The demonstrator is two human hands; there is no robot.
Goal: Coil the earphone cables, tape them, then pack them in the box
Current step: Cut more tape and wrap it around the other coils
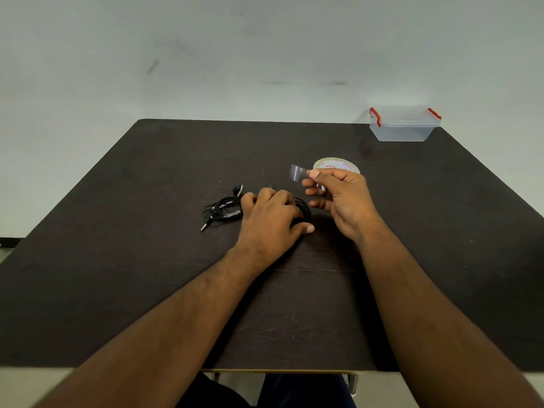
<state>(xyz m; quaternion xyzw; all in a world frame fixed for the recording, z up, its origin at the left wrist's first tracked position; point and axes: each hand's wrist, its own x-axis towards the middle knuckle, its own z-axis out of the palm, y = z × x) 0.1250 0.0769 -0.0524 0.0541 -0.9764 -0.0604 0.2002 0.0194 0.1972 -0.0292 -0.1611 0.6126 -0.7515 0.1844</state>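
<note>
- holding a coiled earphone cable [303,206] down on the dark surface [117,260] with the left hand [272,222], fingers curled over the loops, thumb out toward the near side.
- pinching a short strip of clear tape [298,173] between thumb and fingertips of the right hand [338,195], raised just above the coil, remaining fingers loosely bent.
- step in hand, judged: taping the coil under the left hand.
- to do it well: keep the loops pressed together so none springs loose; bring the strip down flat across the bundle, sticky side down; wrap it round all strands and press the ends onto each other; keep the tape from folding on itself or catching the surface.
- count of cables: two. one under the left hand, one more black cable [222,209] lying just left of that hand, loosely bundled, jack pointing to the near left; taped or not, cannot tell.
- count of tape rolls: one, the roll [337,164] lying flat just behind the right hand.
- count of boxes: one, a clear box [403,126] with red clips at the far right corner, well apart from the hands; nothing seen inside.
- packing not yet begun, as judged.
</note>
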